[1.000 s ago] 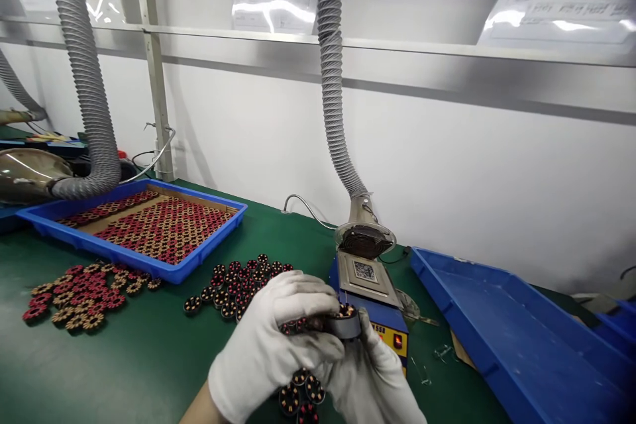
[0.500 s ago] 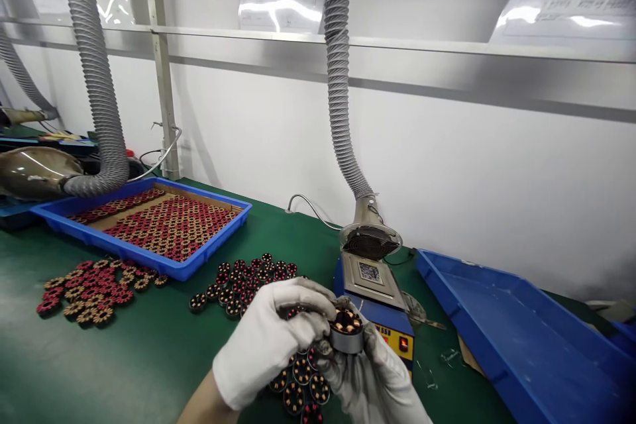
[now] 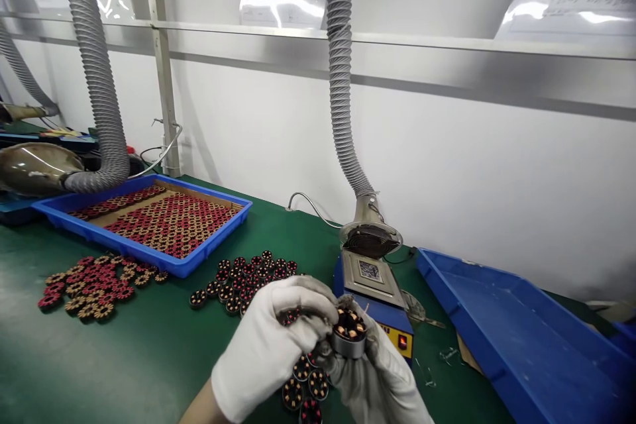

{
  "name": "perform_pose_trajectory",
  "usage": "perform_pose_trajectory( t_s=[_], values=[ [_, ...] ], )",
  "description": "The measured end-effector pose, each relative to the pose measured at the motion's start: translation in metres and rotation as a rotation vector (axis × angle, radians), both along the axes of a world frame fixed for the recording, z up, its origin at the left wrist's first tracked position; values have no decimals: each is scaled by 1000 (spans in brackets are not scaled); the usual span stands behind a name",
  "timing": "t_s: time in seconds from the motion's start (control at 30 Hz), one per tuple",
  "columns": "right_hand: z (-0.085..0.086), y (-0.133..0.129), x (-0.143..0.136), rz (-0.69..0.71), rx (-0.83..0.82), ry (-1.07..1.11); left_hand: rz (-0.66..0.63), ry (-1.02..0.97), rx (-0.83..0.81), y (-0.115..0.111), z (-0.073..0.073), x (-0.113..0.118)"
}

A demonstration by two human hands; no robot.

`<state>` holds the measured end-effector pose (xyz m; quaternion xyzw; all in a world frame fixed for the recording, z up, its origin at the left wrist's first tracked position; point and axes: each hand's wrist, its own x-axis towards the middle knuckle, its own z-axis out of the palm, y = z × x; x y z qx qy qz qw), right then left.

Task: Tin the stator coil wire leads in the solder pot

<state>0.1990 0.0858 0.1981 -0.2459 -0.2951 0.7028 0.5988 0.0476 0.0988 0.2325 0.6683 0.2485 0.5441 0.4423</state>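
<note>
Currently I'm watching two gloved hands working close together: the right hand (image 3: 380,374) is clasping a grey-rimmed round part (image 3: 349,346), apparently keeping its open top upward for the left hand (image 3: 273,338), whose grip I'm not making out. Beyond, the blue machine (image 3: 381,295) is standing, probably for easy reach; similar parts (image 3: 225,295) are lying leftward.

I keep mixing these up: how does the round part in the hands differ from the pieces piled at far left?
The round part has a grey band around its side; the piled pieces show none. The round part is held between the left hand and right hand; the piled pieces lie on the green table. The round part shows tan segments; the piled pieces mix red and tan. Both have small segments set in a ring.
</note>
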Motion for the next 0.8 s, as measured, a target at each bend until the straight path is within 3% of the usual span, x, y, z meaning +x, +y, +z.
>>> perform_pose_trajectory(
  t_s=[0.13, 0.23, 0.33, 0.4, 0.43, 0.5, 0.57, 0.63, 0.8],
  values=[
    [-2, 9, -4, -329, 160, -195, 212, -60, 216, -4, -1, -3],
    [-7, 11, -9, -596, 410, -377, 275, -105, 82, -3, -1, -7],
    [-16, 9, -13, -851, 809, -705, 1, -111, -252, 2, -3, 2],
    [-21, 8, -15, -954, 1069, -960, -163, -169, -361, 5, -7, 13],
    [-23, 8, -17, -998, 1144, -1038, -180, -240, -383, 7, -10, 19],
    [-24, 9, -20, -1108, 1120, -1034, -117, -441, -393, 9, -16, 28],
    [-22, 9, -22, -1191, 979, -925, -26, -653, -374, 10, -19, 30],
    [-19, 9, -22, -1224, 927, -879, 59, -731, -329, 10, -17, 26],
    [-22, 8, -15, -1167, 983, -962, 71, -345, -440, 9, -4, 19]
  ],
)
